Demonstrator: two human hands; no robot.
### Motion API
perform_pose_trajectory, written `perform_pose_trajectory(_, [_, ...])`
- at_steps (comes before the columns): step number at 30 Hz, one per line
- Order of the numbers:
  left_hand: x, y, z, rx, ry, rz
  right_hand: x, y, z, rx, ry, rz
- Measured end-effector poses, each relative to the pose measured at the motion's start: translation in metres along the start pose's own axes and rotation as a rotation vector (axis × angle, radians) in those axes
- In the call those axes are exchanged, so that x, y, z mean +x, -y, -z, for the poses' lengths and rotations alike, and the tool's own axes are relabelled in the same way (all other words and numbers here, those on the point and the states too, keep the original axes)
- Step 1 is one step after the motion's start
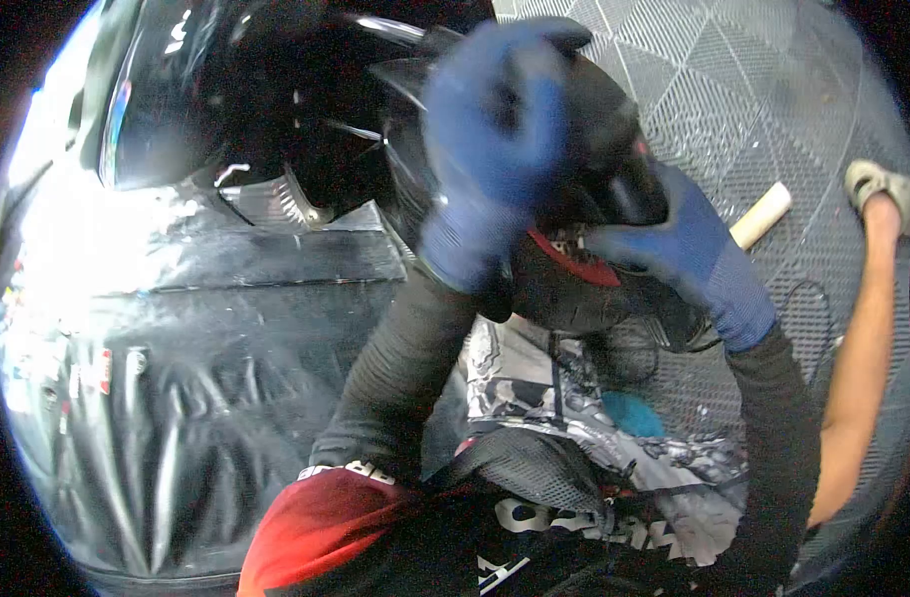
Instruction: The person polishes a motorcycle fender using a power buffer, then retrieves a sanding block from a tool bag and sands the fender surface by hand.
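Both my hands wear blue knit gloves below dark sleeves. In front of me is a dark, rounded, glossy part [599, 114] with a curved red strip [579, 261] along its lower side; its exact kind I cannot make out. My right hand [689, 239] grips the right side of this part, its thumb lying across the front and its other fingers partly hidden. Over the upper left of the part is my left hand [500, 119], raised and smeared by motion. Its fingers look bent, but whether they hold anything is unclear.
Glossy black bodywork [226, 90] stands at the upper left, above a wrinkled black cover [226, 398]. A pale cylindrical piece [761, 214] lies on the grey grid flooring [714, 80]. A bare leg [863, 348] in a beige clog [885, 191] is at the right.
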State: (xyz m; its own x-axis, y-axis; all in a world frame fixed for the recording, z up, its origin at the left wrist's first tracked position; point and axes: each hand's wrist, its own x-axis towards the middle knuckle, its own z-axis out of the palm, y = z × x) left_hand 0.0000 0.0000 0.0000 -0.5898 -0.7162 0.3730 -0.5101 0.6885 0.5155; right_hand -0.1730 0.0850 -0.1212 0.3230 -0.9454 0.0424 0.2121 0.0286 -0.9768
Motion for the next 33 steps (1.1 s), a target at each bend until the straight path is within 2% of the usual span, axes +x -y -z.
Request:
perform_pose_trajectory(2, [-0.022,-0.001,-0.053,0.294,-0.205,-0.322,-0.009,-0.024,0.033,0.053,0.046,-0.095])
perform_pose_trajectory(3, [-0.043,-0.021,-0.034,0.325,-0.247,-0.279,-0.001,0.01,-0.008,0.057,0.043,-0.083])
perform_pose_trajectory(4, [-0.066,-0.04,-0.015,0.354,-0.288,-0.234,-0.007,0.013,-0.004,0.067,-0.003,-0.137])
perform_pose_trajectory(5, [-0.091,-0.042,-0.021,0.261,-0.302,-0.149,-0.013,0.017,-0.006,0.103,-0.048,-0.183])
perform_pose_trajectory(7, [-0.115,-0.046,-0.035,-0.089,-0.096,0.078,-0.024,0.025,-0.006,0.035,-0.106,-0.18])
perform_pose_trajectory(8, [-0.119,-0.051,-0.04,-0.106,-0.115,0.07,-0.025,0.018,-0.007,0.151,-0.129,-0.203])
perform_pose_trajectory(10, [-0.117,-0.064,-0.048,-0.572,0.03,0.759,-0.028,0.017,-0.004,0.273,-0.127,-0.276])
perform_pose_trajectory(14, [-0.09,-0.046,-0.052,-0.576,0.12,0.84,-0.026,0.016,-0.001,0.096,-0.136,-0.281])
perform_pose_trajectory(15, [-0.086,-0.042,-0.053,-0.584,0.113,0.839,-0.026,0.017,-0.004,0.086,-0.133,-0.284])
perform_pose_trajectory(17, [-0.078,-0.037,-0.057,-0.727,-0.021,0.615,-0.02,0.028,-0.011,-0.045,-0.165,-0.19])
perform_pose_trajectory(19, [-0.061,-0.041,-0.034,-0.964,-0.042,0.665,-0.008,0.053,-0.021,-0.056,-0.173,-0.138])
perform_pose_trajectory(21, [-0.049,-0.047,-0.015,-1.043,-0.098,0.628,0.008,0.075,-0.024,-0.011,-0.111,-0.183])
perform_pose_trajectory(23, [-0.052,-0.031,-0.015,-0.758,-0.09,0.375,0.022,0.088,-0.024,-0.034,-0.061,-0.183])
perform_pose_trajectory(25, [-0.041,-0.042,-0.005,-1.228,-0.207,0.531,0.028,0.094,-0.026,-0.041,-0.072,-0.156])
perform_pose_trajectory(27, [-0.044,-0.036,-0.008,-1.236,-0.203,0.497,0.026,0.094,-0.031,-0.091,-0.065,-0.127])
perform_pose_trajectory(29, [-0.053,-0.027,-0.023,-1.198,-0.211,0.491,0.017,0.081,-0.031,-0.071,-0.109,-0.195])
perform_pose_trajectory(33, [-0.065,-0.025,-0.045,-1.222,-0.136,0.573,-0.006,0.042,-0.016,-0.21,-0.183,-0.281])
